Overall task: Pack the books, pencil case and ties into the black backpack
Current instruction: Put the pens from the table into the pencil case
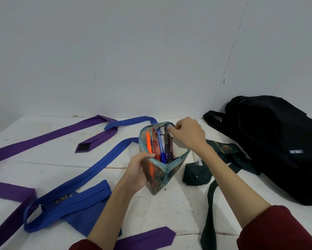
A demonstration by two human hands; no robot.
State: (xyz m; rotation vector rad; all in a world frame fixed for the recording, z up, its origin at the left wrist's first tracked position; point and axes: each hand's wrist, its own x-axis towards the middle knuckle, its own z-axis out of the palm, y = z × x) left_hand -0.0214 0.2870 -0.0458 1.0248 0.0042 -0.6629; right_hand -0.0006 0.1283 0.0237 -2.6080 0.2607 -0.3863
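- The pencil case (pixel 161 175) is held above the tabletop (pixel 178 210), left of the black backpack (pixel 270 141), its mouth open on pens.
- The left hand (pixel 140 171) grips its near end; the right hand (pixel 186 135) pinches the far end, seemingly at the zip.
- Step in hand, likely: closing the case.
- Next: draw the zip shut, then carry it right to the backpack.
- The ties, blue (pixel 90 177), purple (pixel 48 136) and dark green (pixel 208 213), lie left of the backpack, unpacked.

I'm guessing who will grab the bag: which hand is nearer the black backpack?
Right. The right hand pinches the far end of the pencil case, closer to the black backpack; the left hand grips the case's near left side, farther away.
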